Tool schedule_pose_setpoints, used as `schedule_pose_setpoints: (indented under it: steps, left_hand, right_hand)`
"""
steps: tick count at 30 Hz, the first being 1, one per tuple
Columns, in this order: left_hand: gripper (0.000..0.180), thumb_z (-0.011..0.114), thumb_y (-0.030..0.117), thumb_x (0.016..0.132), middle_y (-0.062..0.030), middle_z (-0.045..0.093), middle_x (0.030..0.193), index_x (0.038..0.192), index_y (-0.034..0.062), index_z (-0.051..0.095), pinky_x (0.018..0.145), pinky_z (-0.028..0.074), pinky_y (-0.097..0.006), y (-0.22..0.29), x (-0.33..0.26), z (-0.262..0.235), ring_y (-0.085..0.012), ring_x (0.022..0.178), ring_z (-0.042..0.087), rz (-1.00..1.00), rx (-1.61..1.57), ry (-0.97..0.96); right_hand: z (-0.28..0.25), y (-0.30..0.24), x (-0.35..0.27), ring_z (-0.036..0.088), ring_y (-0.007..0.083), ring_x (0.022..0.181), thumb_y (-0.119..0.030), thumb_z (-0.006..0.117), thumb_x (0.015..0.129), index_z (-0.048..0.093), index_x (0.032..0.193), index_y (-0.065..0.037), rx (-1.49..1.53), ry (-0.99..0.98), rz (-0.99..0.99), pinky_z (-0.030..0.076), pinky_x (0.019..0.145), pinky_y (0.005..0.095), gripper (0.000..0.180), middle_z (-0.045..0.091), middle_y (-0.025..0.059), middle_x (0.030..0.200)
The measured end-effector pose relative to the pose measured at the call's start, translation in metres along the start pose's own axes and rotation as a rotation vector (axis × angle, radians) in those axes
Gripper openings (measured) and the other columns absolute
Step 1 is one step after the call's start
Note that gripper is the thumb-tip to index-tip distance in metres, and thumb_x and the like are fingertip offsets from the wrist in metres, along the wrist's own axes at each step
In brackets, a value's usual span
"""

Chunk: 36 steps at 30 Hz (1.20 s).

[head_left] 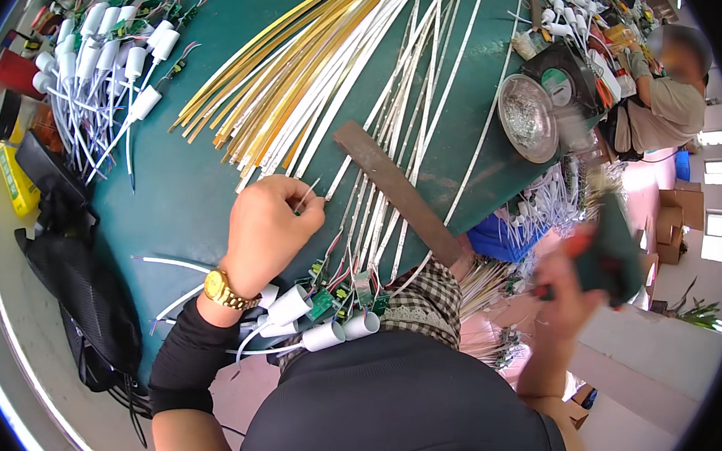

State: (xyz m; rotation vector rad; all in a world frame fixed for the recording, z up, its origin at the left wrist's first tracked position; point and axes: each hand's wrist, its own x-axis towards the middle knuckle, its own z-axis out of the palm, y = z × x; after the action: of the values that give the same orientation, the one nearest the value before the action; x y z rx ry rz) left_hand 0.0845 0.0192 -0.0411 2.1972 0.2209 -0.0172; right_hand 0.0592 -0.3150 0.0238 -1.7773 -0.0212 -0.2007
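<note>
Head view: left hand [266,226] pinches thin white wires [306,194] over the green surface [186,186]; right hand [572,293], blurred, grips a dark green tool [613,254].

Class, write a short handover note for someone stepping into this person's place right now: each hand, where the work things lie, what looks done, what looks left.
Left hand: closed, pinching thin wire ends over the green worktable, by the white flat strips.
Right hand: off the table edge, gripping a blurred dark green tool.
Things: a brown flat bar lies across the strips; gold and white strips fan out beyond.
Done: a few strips near the body carry small green circuit boards and white cylindrical caps.
Left: many strips show bare ends; a pile of white capped leads waits far left.
</note>
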Motion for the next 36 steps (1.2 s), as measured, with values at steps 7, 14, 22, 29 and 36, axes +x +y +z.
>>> schedule_pose_setpoints:
  steps: [7, 14, 22, 29, 36]
  left_hand:
    - [0.012, 0.071, 0.013, 0.07, -0.0102, 0.061, 0.064, 0.067, 0.0037, 0.065, 0.053, 0.047, -0.036, 0.003, -0.002, 0.008, -0.0277, 0.057, 0.06, 0.104, 0.177, 0.061]
    - [0.01, 0.072, 0.005, 0.072, -0.0067, 0.058, 0.06, 0.071, -0.0017, 0.065, 0.05, 0.042, -0.026, 0.003, -0.001, 0.01, -0.0121, 0.051, 0.051, 0.111, 0.174, 0.05]
    - [0.009, 0.071, 0.003, 0.069, -0.0074, 0.058, 0.061, 0.068, -0.0009, 0.062, 0.05, 0.043, -0.027, 0.002, -0.002, 0.012, -0.0141, 0.051, 0.053, 0.119, 0.227, 0.054]
    - [0.008, 0.07, 0.002, 0.068, -0.0078, 0.057, 0.062, 0.068, -0.0001, 0.062, 0.05, 0.043, -0.027, 0.002, -0.001, 0.012, -0.0148, 0.051, 0.053, 0.153, 0.21, 0.036]
    - [0.009, 0.07, 0.002, 0.068, -0.0082, 0.056, 0.063, 0.068, 0.0002, 0.062, 0.051, 0.044, -0.028, 0.002, -0.001, 0.012, -0.0165, 0.052, 0.055, 0.173, 0.216, 0.032]
  right_hand:
    - [0.054, 0.04, -0.048, 0.059, 0.0256, 0.07, -0.013, 0.071, 0.079, 0.065, 0.097, -0.004, -0.301, -0.548, 0.039, 0.048, 0.064, 0.0354, 0.021, 0.063, 0.0056, 0.083]
    - [0.07, 0.066, -0.051, 0.059, 0.0234, 0.064, -0.011, 0.067, 0.079, 0.059, 0.08, -0.009, -0.404, -0.675, -0.129, 0.046, 0.061, 0.0335, 0.008, 0.058, 0.0057, 0.072]
    - [0.057, 0.056, -0.042, 0.062, 0.0229, 0.066, -0.009, 0.069, 0.074, 0.061, 0.083, -0.01, -0.471, -0.828, -0.125, 0.049, 0.061, 0.0345, 0.012, 0.061, 0.0045, 0.073]
    - [0.055, 0.061, -0.039, 0.066, 0.0253, 0.07, -0.02, 0.072, 0.069, 0.064, 0.098, -0.009, -0.535, -0.915, -0.075, 0.053, 0.06, 0.036, 0.032, 0.066, 0.0062, 0.084]
    - [0.059, 0.066, -0.045, 0.062, 0.0263, 0.065, -0.013, 0.072, 0.072, 0.064, 0.09, -0.009, -0.524, -0.771, -0.24, 0.049, 0.058, 0.0369, 0.02, 0.064, 0.0072, 0.077]
